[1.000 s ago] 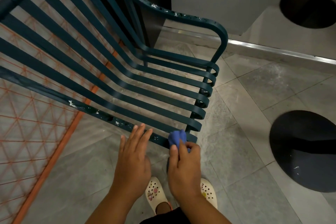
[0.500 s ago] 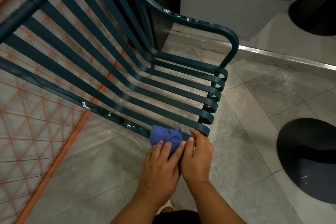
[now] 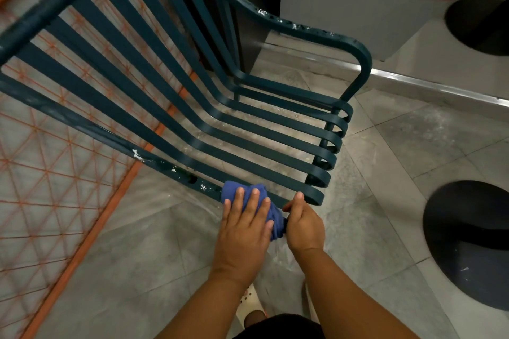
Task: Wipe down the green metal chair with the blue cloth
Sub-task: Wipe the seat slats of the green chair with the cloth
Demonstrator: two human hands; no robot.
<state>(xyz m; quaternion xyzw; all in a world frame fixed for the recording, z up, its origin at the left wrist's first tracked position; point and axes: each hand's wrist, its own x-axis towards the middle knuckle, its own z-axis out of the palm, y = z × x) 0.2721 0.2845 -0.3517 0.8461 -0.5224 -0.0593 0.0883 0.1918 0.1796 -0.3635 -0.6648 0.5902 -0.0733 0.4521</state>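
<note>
Blue cloth (image 3: 233, 193) on chair rail (image 3: 170, 166), left hand (image 3: 242, 228) pressing it flat

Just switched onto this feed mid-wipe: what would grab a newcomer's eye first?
The dark green metal chair fills the frame, its slats sweeping from upper left down to the curled front edge. At its nearest rail, bottom centre, the left hand presses flat on a bunched blue cloth, with the right hand curled right beside it; whether that one grips cloth or rail is unclear. White chipped flecks dot the far armrest.
</note>
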